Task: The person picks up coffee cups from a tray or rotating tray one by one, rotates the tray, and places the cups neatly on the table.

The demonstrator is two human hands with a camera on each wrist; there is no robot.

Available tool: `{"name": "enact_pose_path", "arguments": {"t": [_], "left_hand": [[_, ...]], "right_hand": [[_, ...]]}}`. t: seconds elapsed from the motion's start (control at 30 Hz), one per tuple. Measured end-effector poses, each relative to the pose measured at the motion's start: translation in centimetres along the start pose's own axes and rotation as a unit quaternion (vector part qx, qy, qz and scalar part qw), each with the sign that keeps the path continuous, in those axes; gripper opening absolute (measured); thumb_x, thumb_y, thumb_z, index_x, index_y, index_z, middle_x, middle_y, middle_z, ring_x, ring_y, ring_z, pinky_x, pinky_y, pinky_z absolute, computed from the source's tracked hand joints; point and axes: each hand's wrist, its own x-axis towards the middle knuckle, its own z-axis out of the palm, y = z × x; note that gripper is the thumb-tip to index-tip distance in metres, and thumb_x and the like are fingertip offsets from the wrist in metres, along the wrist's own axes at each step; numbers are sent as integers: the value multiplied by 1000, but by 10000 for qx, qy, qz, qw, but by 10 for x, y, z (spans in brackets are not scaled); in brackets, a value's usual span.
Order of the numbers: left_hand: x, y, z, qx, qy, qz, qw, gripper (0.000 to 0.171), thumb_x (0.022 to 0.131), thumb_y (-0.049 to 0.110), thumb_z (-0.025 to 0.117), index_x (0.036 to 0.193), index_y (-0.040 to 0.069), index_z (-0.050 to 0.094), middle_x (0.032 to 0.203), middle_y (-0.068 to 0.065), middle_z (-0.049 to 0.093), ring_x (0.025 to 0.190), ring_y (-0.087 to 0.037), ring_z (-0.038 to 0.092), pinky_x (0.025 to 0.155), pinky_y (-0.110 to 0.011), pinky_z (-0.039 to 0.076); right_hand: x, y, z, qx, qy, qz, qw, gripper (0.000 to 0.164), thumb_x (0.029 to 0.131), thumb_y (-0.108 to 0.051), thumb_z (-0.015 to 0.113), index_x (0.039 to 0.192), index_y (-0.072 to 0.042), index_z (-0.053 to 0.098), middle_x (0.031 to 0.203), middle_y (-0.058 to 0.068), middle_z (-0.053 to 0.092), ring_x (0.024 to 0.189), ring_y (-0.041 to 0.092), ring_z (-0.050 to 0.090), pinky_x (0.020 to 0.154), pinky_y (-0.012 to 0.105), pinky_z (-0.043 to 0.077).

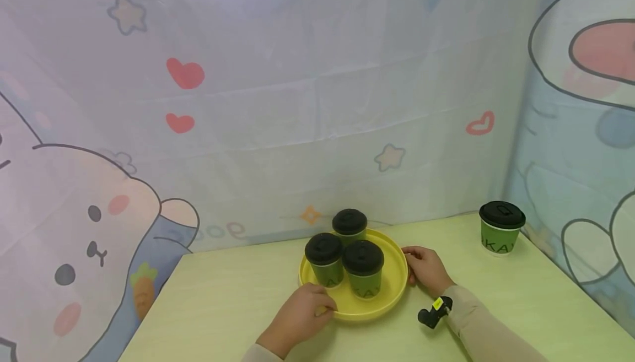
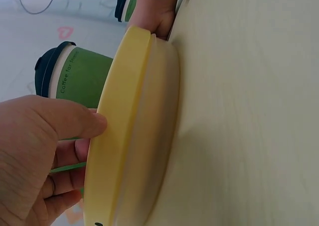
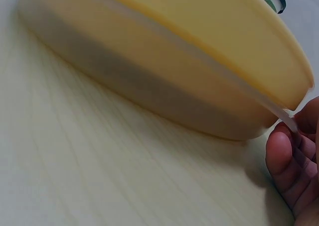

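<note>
A round yellow tray point(image 1: 396, 274) sits on the table, bearing three green paper cups with black lids: a back cup point(image 1: 349, 222), a left cup point(image 1: 324, 252) and a front cup point(image 1: 364, 263). My left hand point(image 1: 303, 311) pinches the near-left rim, thumb on the outer wall and fingers inside, close by a cup point(image 2: 84, 76). On the right side, my right hand point(image 1: 428, 269) holds the tray's edge. In the right wrist view, its thumb and fingers point(image 3: 279, 149) pinch a thin pale strip point(image 3: 285, 119) along the tray's side.
Another lidded green cup point(image 1: 501, 230) stands alone at the table's back right. Printed cloth point(image 1: 317, 103) hangs behind the pale table point(image 1: 223, 296) and along its right side. A small black device point(image 1: 435, 312) is strapped to the right wrist.
</note>
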Motion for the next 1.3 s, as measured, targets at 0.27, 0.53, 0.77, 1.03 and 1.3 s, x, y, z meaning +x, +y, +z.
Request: {"name": "enact_pose_path", "arguments": {"t": [0.27,0.53,0.77,1.03,1.3], "left_hand": [[2,6,-6,317,245,-509,9979,14,86,18,66,86,19,80,85,11,70,80,-8,60,76,-28,51],[16,30,0,240,-36,-875,9959,15,88,26,70,98,20,79,88,11,69,84,-5,61,67,-23,51],[29,44,12,378,-274,-785,9958,20,88,33,75,104,23,79,90,13,69,81,0,59,67,-17,47],[35,50,19,372,-441,-656,9962,26,88,33,76,111,23,78,86,13,67,77,1,55,65,-15,44],[33,51,18,441,-470,-645,9958,15,89,32,76,102,26,80,90,13,66,77,1,52,66,-14,44]], "right_hand": [[-1,-3,0,8,1,-26,10000,31,104,-15,54,126,4,65,83,11,64,54,18,56,52,29,52],[0,-2,1,12,32,3,10000,31,104,-14,54,126,4,65,81,10,63,53,17,56,51,28,52],[0,-1,1,29,29,2,10000,30,104,-14,54,125,4,65,81,10,62,53,17,55,50,29,51],[1,1,2,51,-10,-50,10000,30,104,-13,53,125,4,65,80,10,62,52,17,55,50,29,52],[1,3,0,137,-64,-74,9999,31,103,-12,52,126,6,64,83,11,64,51,16,55,50,28,52]]}}
